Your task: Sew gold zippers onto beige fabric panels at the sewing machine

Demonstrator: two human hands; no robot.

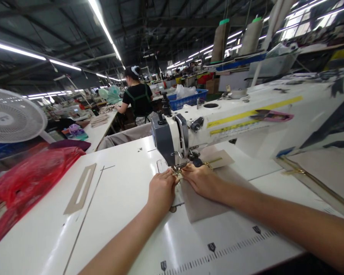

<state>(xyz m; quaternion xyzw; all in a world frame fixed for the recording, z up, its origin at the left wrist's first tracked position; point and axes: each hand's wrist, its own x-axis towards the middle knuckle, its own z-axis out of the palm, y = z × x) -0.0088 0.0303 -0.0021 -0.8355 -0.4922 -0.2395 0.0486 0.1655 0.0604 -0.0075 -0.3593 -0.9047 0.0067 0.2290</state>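
Beige-grey, flat, fabric-like panel lies under your right hand on the white worktable, near edge free. Right fingers stretched forward, close together; left hand part-curled, fingertips by the metal presser foot. Can't tell if either pinches anything; fingertips too crowded.

My read: panel's light, thin, bendy but holds flat, maybe a bit slick on that glossy top. Best hold: spread fingers flat near the foot, clear of the needle area.

Over your hands: white sewing machine with dark-grey head cover; writing along its yellow tape strips unreadable. Table-edge ruler reads "0", with "10" to its left; mark on the right is blurry. White round fan, far left: hub logo illegible.
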